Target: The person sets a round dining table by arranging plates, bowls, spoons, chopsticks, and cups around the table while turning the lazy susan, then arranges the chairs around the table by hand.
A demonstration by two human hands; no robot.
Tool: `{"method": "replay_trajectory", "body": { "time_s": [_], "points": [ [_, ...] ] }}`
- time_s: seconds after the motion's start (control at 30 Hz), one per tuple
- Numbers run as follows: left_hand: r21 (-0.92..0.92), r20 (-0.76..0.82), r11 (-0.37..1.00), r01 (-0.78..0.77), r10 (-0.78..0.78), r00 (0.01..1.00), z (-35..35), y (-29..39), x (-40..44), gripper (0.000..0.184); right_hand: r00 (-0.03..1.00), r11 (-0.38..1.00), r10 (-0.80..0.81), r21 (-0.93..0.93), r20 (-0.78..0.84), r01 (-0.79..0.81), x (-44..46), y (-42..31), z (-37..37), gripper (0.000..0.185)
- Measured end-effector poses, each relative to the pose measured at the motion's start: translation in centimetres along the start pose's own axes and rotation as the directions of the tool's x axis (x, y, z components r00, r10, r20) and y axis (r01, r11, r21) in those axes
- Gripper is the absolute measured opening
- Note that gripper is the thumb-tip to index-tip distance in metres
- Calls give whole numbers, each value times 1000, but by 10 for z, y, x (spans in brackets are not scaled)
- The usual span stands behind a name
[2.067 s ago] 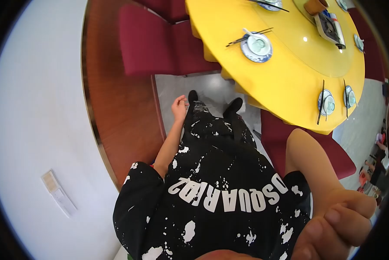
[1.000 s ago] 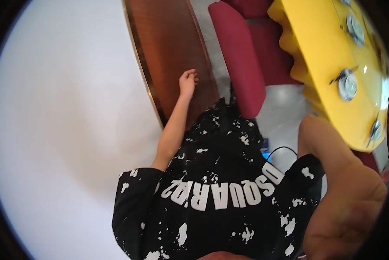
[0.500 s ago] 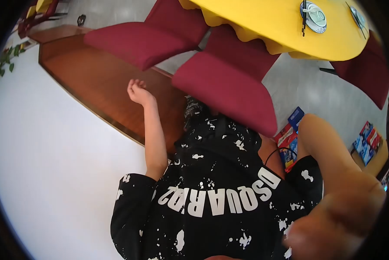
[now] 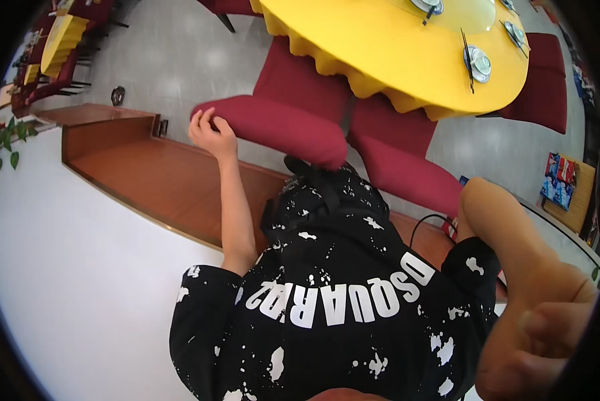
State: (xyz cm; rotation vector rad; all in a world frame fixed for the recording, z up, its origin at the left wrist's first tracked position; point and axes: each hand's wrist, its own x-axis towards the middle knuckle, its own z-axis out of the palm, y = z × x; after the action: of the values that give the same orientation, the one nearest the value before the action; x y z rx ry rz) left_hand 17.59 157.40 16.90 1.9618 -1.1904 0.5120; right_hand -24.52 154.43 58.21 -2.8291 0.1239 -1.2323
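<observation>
My left hand is raised at the left end of a dark red chair back. Its fingers are loosely bent and spread, overlapping the chair's edge; I cannot tell whether they press on it. Close to the camera at the lower right, my right hand is curled, with its fingers drawn in. Whatever it may hold is hidden. Between the arms is my black shirt with white splashes and large lettering. A second red chair is to the right of the first.
A round table with a yellow cloth bears dish sets and chopsticks. Another red chair stands at its right. Brown wooden flooring or step borders a white surface. Colourful packs sit at right; a plant hangs left.
The view has shifted, showing more floor at the upper left. My left hand has come to the chair back and its fingers have spread. My right hand stays near the camera, fingers curled.
</observation>
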Motion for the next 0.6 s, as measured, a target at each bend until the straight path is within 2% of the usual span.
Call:
{"method": "replay_trajectory", "body": {
  "time_s": [0.1, 0.13, 0.2, 0.27, 0.33, 0.37, 0.4, 0.47, 0.5, 0.57, 0.6],
  "points": [
    [-165, 170, 985, -59, 88, 982, 14, -15, 38, 16, 1000, 1000, 13, -16, -4, -13, 21, 26, 37, 29],
    [-283, 246, 959, -2, 74, 966, 20, -24, 49, 17, 1000, 1000, 22, -4, -10, -22, 24, 37, 51, 29],
    [-128, 448, 990, 60, 3, 894, 18, -30, 67, 17, 999, 999, 36, 8, -27, -35, 33, 59, 77, 30],
    [-55, 650, 994, 90, -32, 759, 21, -37, 83, 21, 995, 995, 102, 19, -17, -101, 47, 75, 100, 30],
    [-29, 829, 981, 190, -82, 554, 21, -44, 101, 25, 993, 993, 115, -20, -25, -116, 62, 94, 123, 31],
    [-54, 875, 975, 216, -58, 481, 25, -49, 111, 26, 991, 990, 132, -42, -30, -133, 73, 101, 135, 31],
    [-38, 939, 958, 284, -63, 338, 28, -50, 126, 27, 986, 985, 166, -47, -28, -167, 81, 105, 145, 32],
    [-192, 966, 941, 279, 132, 220, 42, -58, 139, 29, 967, 965, 253, -71, -9, -253, 101, 106, 174, 32],
    [-312, 949, 916, 254, 284, 141, 52, -65, 142, 32, 951, 948, 309, -86, 1, -308, 117, 106, 194, 32],
    [-528, 835, 820, 221, 549, -38, 70, -83, 155, 37, 901, 895, 434, -113, -7, -432, 147, 100, 236, 33],
    [-609, 765, 772, 183, 632, -124, 81, -92, 161, 42, 867, 860, 499, -120, -10, -496, 163, 99, 254, 33]
  ]
}}
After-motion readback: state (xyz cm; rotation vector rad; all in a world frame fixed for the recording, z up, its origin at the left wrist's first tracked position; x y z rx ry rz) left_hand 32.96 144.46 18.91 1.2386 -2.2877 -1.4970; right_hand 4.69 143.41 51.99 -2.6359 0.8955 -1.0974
